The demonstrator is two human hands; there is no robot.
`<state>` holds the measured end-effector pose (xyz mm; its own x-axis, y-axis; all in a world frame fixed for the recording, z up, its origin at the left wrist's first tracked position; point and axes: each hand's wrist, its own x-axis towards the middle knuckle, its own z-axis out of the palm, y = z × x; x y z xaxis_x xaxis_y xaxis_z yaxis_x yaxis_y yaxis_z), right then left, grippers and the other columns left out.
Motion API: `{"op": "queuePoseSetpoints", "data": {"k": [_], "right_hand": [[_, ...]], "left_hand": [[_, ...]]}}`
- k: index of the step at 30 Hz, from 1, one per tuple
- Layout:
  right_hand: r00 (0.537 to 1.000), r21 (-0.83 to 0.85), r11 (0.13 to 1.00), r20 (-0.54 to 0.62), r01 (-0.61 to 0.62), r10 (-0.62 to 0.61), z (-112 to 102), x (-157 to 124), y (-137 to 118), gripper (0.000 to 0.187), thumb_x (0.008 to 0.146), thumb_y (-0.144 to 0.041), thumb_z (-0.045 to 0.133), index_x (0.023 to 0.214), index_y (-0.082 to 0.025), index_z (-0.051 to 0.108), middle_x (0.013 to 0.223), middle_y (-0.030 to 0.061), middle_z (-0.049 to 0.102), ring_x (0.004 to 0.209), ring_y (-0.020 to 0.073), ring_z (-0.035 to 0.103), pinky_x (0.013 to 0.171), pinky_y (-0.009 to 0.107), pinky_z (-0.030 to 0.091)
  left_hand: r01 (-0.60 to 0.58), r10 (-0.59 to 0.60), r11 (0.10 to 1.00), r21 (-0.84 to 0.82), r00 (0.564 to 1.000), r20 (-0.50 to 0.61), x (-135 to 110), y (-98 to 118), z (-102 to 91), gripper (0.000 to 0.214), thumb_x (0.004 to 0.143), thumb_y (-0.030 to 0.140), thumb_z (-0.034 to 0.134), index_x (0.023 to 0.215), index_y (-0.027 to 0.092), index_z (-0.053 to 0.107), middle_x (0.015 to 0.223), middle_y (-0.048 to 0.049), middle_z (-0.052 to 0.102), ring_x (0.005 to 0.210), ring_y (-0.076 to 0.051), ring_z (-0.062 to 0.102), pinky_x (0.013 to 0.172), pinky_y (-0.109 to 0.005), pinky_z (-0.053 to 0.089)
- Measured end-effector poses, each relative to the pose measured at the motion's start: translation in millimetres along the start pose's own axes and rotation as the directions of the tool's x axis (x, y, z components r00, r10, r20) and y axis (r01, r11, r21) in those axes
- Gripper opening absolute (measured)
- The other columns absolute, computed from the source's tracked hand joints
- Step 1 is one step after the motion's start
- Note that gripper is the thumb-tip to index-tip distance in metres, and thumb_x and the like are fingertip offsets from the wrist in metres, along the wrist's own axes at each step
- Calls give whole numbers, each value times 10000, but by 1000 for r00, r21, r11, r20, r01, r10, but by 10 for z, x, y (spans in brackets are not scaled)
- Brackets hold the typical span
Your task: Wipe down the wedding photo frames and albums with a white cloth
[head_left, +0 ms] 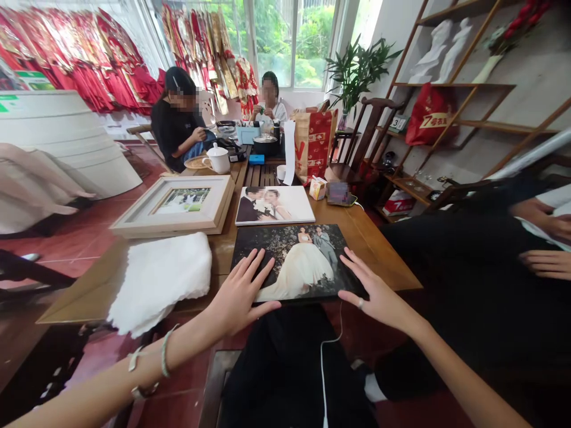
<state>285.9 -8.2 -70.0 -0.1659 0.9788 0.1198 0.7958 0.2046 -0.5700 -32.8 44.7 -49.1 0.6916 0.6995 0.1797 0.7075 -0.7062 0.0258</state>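
Note:
A dark wedding photo panel (307, 267) lies flat at the near edge of the wooden table (379, 244). My left hand (245, 285) rests on its left side with fingers spread. On the right side, my right hand (372, 291) touches the panel, fingers stretched out and a ring on one. Just behind the panel lies a lighter wedding photo panel (294, 208). Left of that are light wooden picture frames (134, 217), stacked, the top one holding a small photo. A white cloth or soft wrapping sheet (165, 273) lies left of my left hand and hangs over the table edge.
Two people (173, 119) sit at the far end. A white lidded mug (217, 159), a red and tan paper bag (312, 142), a small box (317, 188) and a phone (339, 194) stand on the table. Another person's hands (546, 238) show at right. A white cable (323, 374) hangs before me.

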Motion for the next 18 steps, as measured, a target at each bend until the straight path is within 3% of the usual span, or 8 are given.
{"op": "queuePoseSetpoints", "data": {"k": [6, 10, 15, 18], "right_hand": [[996, 1, 997, 43, 72, -72, 54, 192, -25, 741, 811, -536, 520, 1441, -287, 220, 1542, 30, 109, 1398, 278, 150, 1120, 490, 230], [993, -1, 994, 23, 112, -112, 116, 276, -13, 740, 809, -525, 532, 1439, -281, 229, 1539, 27, 117, 1399, 279, 136, 1128, 490, 209], [992, 75, 990, -20, 123, -122, 112, 319, 16, 630, 849, -499, 486, 1413, -280, 308, 1520, 31, 206, 1386, 262, 213, 1129, 476, 218], [989, 171, 978, -106, 121, -104, 99, 342, 45, 499, 895, -466, 411, 1360, -286, 409, 1480, 34, 324, 1350, 242, 315, 1117, 457, 259]], "left_hand": [[4, -4, 1000, 22, 1000, 3, 13, -222, 57, 791, 841, 655, 374, 1424, 129, 285, 1488, -176, 232, 1378, -320, 155, 1086, -501, 254], [-1, 2, 1000, 20, 1000, -23, 3, -249, 18, 741, 856, 626, 385, 1400, 126, 331, 1472, -174, 279, 1372, -317, 181, 1083, -506, 262], [14, -20, 999, -30, 981, -195, -188, -198, -292, 470, 919, 444, 400, 1318, 199, 443, 1449, -102, 354, 1356, -252, 269, 1104, -471, 245], [156, -161, 987, -41, 945, -284, -452, -367, -456, 580, 843, 506, 504, 1336, 218, 406, 1455, -99, 333, 1351, -284, 271, 1099, -490, 239]]}}
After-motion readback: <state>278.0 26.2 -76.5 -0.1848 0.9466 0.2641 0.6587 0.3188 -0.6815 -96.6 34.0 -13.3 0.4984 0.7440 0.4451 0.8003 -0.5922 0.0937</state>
